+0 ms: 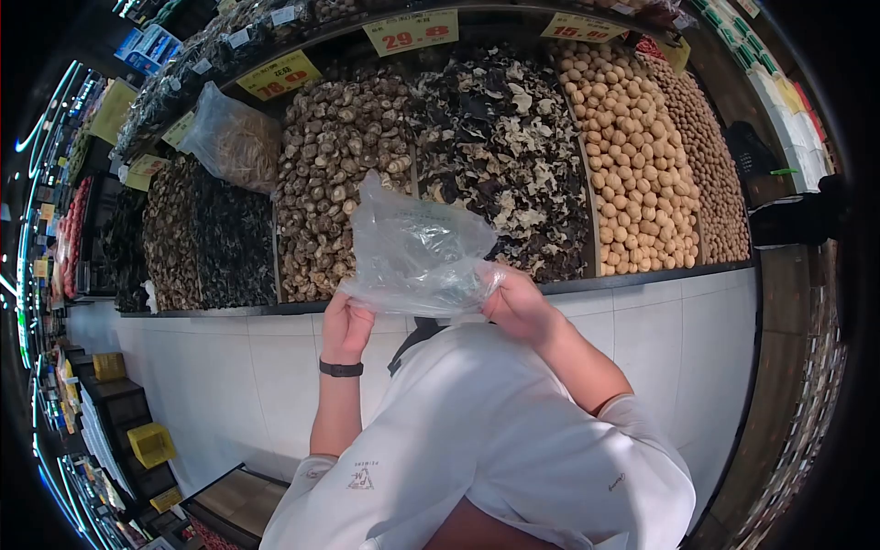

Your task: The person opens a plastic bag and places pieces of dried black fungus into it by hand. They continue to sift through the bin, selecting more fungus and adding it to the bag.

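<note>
At left, the left hand has its fingers pinched on the near corner of a clear plastic bag, held out before the dried mushrooms and black fungus. At right, the right hand grasps the other side. I'd hold both grips level and ease its 2 sides apart gently; thin plastic could split.

Milky, see-through plastic bag here, catching white glints! Speckled brown and cream mushrooms, now black fungus mottled with pale grey, and look, warm tan nuts! Yellow price card, bold red numerals on it. White shirt, small dark print; black wristband; pale floor tiles ruled with grey lines; and there, a bright yellow basket!
</note>
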A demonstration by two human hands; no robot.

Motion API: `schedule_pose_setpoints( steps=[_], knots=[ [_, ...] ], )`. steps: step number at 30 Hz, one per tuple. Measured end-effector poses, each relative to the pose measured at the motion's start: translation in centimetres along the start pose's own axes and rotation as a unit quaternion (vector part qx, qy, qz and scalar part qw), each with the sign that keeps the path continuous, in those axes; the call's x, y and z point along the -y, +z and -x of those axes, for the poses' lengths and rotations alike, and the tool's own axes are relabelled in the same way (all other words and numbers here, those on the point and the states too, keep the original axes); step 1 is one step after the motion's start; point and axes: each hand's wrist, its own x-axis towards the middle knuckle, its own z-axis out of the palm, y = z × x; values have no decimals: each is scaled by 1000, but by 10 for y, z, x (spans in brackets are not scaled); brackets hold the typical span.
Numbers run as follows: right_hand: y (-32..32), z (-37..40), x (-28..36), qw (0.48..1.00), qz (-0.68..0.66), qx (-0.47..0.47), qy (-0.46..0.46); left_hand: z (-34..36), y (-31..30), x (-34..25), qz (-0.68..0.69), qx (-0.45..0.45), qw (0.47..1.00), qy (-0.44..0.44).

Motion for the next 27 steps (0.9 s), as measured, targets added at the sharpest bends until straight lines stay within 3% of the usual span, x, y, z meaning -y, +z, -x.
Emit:
schedule_pose_setpoints(
  steps=[4, 6, 10, 12, 13, 14, 15, 16, 17, 18, 19, 21, 22, 24, 25, 27],
  knots=[
    [-24, 4, -7, 999, 34, -10, 17, -4, 4, 3, 27, 40, 998, -28],
    [-29, 7, -10, 999, 26, -30, -17, -1, 20, 4, -29, -28, 998, -42],
    [-29, 6, -6, 998, -10, -8, -66, -5, 15, -2, -31, 12, 997, -67],
    [-32, 7, -1, 993, -94, -43, -49, 1, 32, -2, -102, -52, 991, -68],
    [-32, 7, 0, 993, -95, -45, -50, -10, 6, -5, -103, -51, 991, -70],
    [-30, 7, 1, 994, -64, -80, -26, -29, -42, -8, -63, 111, 978, -165],
    [-30, 6, 2, 993, -32, -115, -3, -33, -48, -11, -21, 269, 929, -253],
    [-32, 5, 2, 993, -33, -116, -4, -31, -55, -11, -21, 269, 928, -255],
    [-36, 2, 1, 992, -47, -119, 3, -27, -63, -10, -107, 209, 941, -243],
    [-41, 0, 0, 991, -61, -121, 10, -20, -55, -10, -191, 147, 943, -228],
    [-49, -4, -2, 990, -62, -123, 11, -12, -33, -9, -190, 147, 943, -230],
    [-59, -11, -5, 987, 5, -159, -17, -1, 15, -4, -90, 56, 968, -228],
    [-59, -13, -5, 987, 5, -160, -17, -9, 8, -1, -89, 55, 968, -229],
    [-51, -17, -6, 948, 215, -229, -47, -27, -2, 7, -14, 27, 981, -190],
    [-43, -16, -7, 948, 214, -231, -46, -30, 2, 7, -14, 26, 981, -192],
    [-23, -10, -10, 825, 498, -198, -179, -31, 16, 8, -46, 15, 992, -118]
  ],
)
